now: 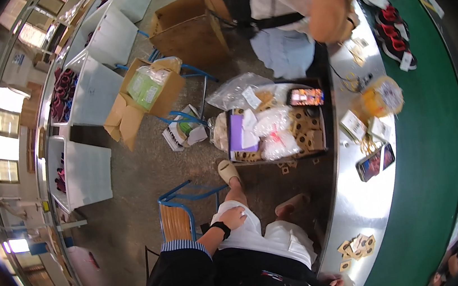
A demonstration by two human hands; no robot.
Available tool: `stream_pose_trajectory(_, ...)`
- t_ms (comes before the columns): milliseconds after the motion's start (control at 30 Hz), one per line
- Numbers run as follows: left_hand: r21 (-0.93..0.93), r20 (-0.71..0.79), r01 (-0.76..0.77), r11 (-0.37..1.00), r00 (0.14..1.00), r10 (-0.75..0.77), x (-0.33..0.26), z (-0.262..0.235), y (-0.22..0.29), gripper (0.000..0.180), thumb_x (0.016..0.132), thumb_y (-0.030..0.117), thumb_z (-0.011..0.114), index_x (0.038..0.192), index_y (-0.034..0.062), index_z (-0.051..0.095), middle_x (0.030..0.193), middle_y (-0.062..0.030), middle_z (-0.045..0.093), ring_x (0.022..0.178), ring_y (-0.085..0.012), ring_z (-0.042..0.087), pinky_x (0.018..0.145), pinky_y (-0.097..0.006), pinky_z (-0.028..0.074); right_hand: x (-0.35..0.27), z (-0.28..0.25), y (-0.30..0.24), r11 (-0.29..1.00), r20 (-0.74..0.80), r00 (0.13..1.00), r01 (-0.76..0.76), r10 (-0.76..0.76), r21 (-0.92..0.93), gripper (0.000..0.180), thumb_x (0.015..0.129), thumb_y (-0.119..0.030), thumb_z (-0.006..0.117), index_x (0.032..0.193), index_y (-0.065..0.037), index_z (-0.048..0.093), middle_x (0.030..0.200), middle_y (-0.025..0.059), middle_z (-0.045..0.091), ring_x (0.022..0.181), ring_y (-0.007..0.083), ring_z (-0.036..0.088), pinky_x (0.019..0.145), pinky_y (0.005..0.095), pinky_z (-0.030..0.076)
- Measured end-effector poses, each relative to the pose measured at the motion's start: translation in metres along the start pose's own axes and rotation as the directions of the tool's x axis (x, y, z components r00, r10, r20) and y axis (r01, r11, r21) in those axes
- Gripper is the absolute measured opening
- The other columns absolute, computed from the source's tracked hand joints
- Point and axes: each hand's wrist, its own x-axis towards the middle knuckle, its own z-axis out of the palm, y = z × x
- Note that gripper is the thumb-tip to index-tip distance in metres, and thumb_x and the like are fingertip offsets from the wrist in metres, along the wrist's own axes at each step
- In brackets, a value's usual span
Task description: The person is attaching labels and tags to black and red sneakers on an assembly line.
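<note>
One left hand (pixel 232 218) on white shorts (pixel 262 238), fingers loosely curled, right hand's fingers unclear

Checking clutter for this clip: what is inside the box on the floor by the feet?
The box holds clear plastic bags, a purple packet, a lit phone and tan card pieces; whatever lies beneath is covered.

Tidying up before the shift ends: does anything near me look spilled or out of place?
Yes. A few small tan card tags lie loose on the floor beside the box of bagged tags, as if spilled from it. Your left hand rests on your thigh; the right hand is barely visible.
</note>
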Motion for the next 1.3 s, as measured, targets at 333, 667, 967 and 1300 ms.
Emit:
stream_pose_trajectory(333,-0.352,-0.026,0.186,0.917,0.978,-0.209,0.022,-0.087,-0.150,0.035,0.081,0.028,0.056,0.106,0.0030,0.054,0.099,-0.0173,0.061,0.096,-0.0322,0.057,0.084,-0.039,0.043,-0.085,0.215,-0.360,0.949,0.297,0.934,0.259,-0.199,-0.180,0.009,0.084,-0.009,0.052,0.086,0.000,0.054,0.073,0.0098,0.057,0.069,0.0158,0.056,0.062,0.0265,0.044)
stream_pose_trajectory(667,-0.518,-0.626,-0.108,0.849,0.724,-0.290,0.056,-0.305,-0.252,0.013,0.079,0.006,0.055,0.090,0.0041,0.060,0.085,-0.0133,0.061,0.078,-0.0310,0.059,0.067,-0.035,0.047,-0.069,0.217,-0.416,0.830,0.556,0.827,0.367,-0.085,-0.419,0.011,0.084,-0.010,0.054,0.087,0.000,0.057,0.074,0.0101,0.060,0.069,0.0160,0.058,0.063,0.0267,0.044)
stream_pose_trajectory(967,-0.169,-0.847,-0.239,0.956,0.532,-0.017,0.102,-0.433,-0.255,0.012,0.076,-0.001,0.057,0.086,0.0039,0.059,0.081,-0.0110,0.060,0.081,-0.0294,0.055,0.073,-0.033,0.045,-0.054,0.209,-0.418,0.829,0.684,0.725,0.428,-0.077,-0.360,0.014,0.082,-0.014,0.057,0.087,-0.002,0.063,0.075,0.0107,0.064,0.069,0.0168,0.061,0.063,0.0281,0.046)
stream_pose_trajectory(1300,0.069,-0.673,0.230,0.971,0.729,-0.125,0.171,-0.449,-0.285,0.048,0.072,0.021,0.064,0.116,0.0080,0.051,0.127,-0.0180,0.042,0.125,-0.0339,0.032,0.106,-0.050,0.017,-0.060,0.251,-0.525,0.779,0.656,0.751,0.455,-0.075,-0.431,0.020,0.080,-0.022,0.059,0.081,-0.002,0.062,0.064,0.0089,0.059,0.058,0.0171,0.057,0.057,0.0293,0.045)
